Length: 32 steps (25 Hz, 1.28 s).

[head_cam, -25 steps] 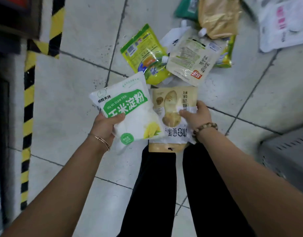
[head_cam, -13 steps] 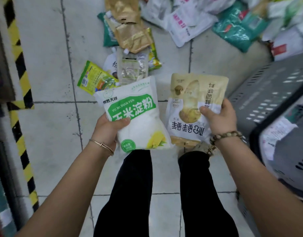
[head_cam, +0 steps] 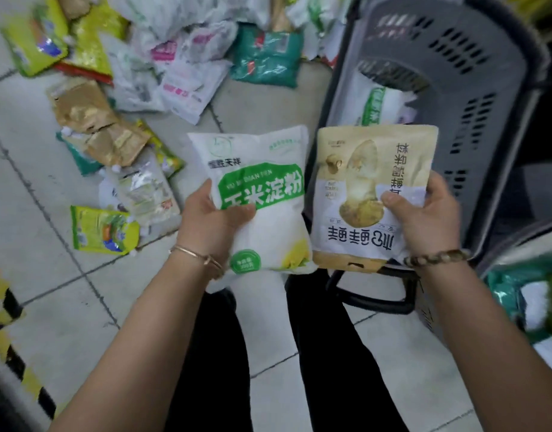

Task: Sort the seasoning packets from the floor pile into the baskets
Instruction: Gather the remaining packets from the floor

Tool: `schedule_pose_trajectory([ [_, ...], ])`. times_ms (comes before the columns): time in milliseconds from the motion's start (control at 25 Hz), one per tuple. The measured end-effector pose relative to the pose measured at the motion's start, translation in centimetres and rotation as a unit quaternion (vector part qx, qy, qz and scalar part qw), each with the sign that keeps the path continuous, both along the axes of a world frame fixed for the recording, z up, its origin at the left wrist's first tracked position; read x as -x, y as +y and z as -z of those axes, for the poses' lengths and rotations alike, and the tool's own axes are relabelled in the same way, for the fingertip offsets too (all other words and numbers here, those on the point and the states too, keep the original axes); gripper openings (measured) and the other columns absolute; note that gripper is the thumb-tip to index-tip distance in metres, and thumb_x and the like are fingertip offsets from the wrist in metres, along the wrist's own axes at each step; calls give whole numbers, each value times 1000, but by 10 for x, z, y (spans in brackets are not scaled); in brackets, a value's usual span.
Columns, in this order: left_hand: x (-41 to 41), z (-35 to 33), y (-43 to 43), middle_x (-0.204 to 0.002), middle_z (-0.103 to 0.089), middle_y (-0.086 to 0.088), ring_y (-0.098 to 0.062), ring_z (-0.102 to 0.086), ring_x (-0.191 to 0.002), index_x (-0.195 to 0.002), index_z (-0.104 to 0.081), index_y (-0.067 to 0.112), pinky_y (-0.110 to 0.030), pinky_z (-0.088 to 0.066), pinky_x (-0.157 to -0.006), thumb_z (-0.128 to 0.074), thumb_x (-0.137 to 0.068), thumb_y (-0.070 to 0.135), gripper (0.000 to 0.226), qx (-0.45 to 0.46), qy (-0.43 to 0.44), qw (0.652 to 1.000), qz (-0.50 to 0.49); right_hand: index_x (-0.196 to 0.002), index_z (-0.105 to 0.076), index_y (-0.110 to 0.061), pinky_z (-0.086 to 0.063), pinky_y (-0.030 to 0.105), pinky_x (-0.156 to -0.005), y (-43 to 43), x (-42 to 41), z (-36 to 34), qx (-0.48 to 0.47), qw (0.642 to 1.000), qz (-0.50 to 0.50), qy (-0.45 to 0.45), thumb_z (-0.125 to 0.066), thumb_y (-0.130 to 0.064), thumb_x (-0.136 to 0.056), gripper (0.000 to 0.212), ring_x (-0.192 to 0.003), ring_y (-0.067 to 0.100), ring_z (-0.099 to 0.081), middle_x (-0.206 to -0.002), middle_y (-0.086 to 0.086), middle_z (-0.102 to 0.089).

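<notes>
My left hand (head_cam: 212, 216) grips a white packet with a green label (head_cam: 262, 194) by its left edge. My right hand (head_cam: 424, 216) grips a beige and white packet (head_cam: 362, 182), held upside down, by its right edge. Both packets are held side by side above my legs. Just behind the beige packet stands a grey slotted basket (head_cam: 474, 88) with a white and green packet (head_cam: 377, 104) inside. The floor pile (head_cam: 162, 67) of mixed packets lies to the upper left.
A second basket (head_cam: 524, 294) at the right edge holds green and white packets. The grey basket's black handle (head_cam: 371, 294) hangs near my right knee. Yellow-black hazard tape (head_cam: 9, 322) runs along the left floor edge. Bare tiles show at the lower left.
The view has swung right, so the grey basket now sits directly behind the beige packet and the pile has shifted left. Both hands keep their packets.
</notes>
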State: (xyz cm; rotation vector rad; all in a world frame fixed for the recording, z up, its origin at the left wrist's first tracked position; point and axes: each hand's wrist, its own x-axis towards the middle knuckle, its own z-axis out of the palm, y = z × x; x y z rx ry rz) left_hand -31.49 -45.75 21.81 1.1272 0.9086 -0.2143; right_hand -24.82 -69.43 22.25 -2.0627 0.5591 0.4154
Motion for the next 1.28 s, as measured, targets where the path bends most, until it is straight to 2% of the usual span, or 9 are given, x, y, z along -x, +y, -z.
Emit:
schedule_pose_trajectory([
  [200, -54, 25, -84, -70, -64, 16, -5, -61, -66, -74, -59, 21, -20, -50, -66, -61, -74, -13, 34, -161, 16, 977, 138, -113, -58, -12, -46, 31, -82, -87, -33, 30, 111, 992, 52, -22, -69, -10, -79, 36, -101, 22, -59, -108, 0, -62],
  [320, -73, 53, -129, -78, -62, 13, -15, -60, -79, -90, -63, 19, -24, -47, -75, -62, -78, -3, 25, -247, 26, 947, 206, -115, -57, -12, -40, 26, -80, -115, -49, 67, 150, 987, 59, 1, -68, -13, -81, 35, -105, 23, -57, -116, 5, -63],
  [640, -114, 182, -201, -100, -67, -10, -32, -62, -96, -103, -61, 17, -43, -51, -88, -49, -78, -8, 37, -247, 149, 910, 298, -117, -59, -13, -41, 25, -81, -149, -67, 191, 58, 987, 130, 74, -68, -9, -81, 37, -102, 20, -58, -113, 4, -64],
  [760, -126, 221, -207, -110, -66, -13, -28, -61, -102, -105, -61, 12, -35, -52, -89, -48, -83, -12, 36, -206, 176, 925, 267, -115, -60, -11, -41, 26, -80, -153, -58, 232, 14, 988, 129, 88, -67, -7, -82, 35, -97, 17, -57, -105, 0, -63],
  [880, -128, 245, -217, -123, -58, -17, -19, -54, -99, -123, -53, -1, -18, -45, -70, -46, -90, -9, 35, -158, 238, 928, 240, -118, -59, -6, -46, 33, -85, -156, -54, 265, -14, 971, 175, 162, -68, -8, -82, 37, -102, 22, -58, -114, 7, -63],
  [960, -121, 257, -216, -127, -55, -17, -23, -53, -113, -128, -49, 1, -22, -41, -86, -50, -90, -2, 38, -195, 293, 908, 230, -121, -55, -5, -47, 37, -90, -157, -54, 278, -2, 956, 212, 205, -69, -10, -81, 43, -110, 28, -58, -121, 12, -61],
  [1040, -112, 254, -215, -132, -50, -17, -32, -47, -123, -137, -39, 7, -35, -38, -101, -57, -86, 3, 54, -247, 299, 897, 210, -129, -46, -10, -45, 35, -88, -154, -55, 277, 117, 959, 182, 183, -68, -10, -80, 53, -115, 30, -55, -128, 11, -56],
  [1160, -103, 227, -223, -147, -28, -17, -33, -31, -134, -146, -23, 18, -41, -30, -107, -63, -78, 2, 80, -485, 144, 822, 261, -140, -35, -18, -40, 45, -98, -142, -48, 263, 259, 966, 12, 1, -70, -9, -76, 74, -129, 33, -40, -145, 12, -38],
  [1280, -103, 225, -240, -156, 4, -14, -31, -1, -144, -149, -5, 24, -44, -9, -115, -70, -77, 15, 98, -542, 11, 651, 532, -147, -17, -27, -13, 46, -114, -132, -42, 263, 266, 938, -217, 42, -65, -16, -83, 81, -143, 31, -6, -157, 10, -3],
])
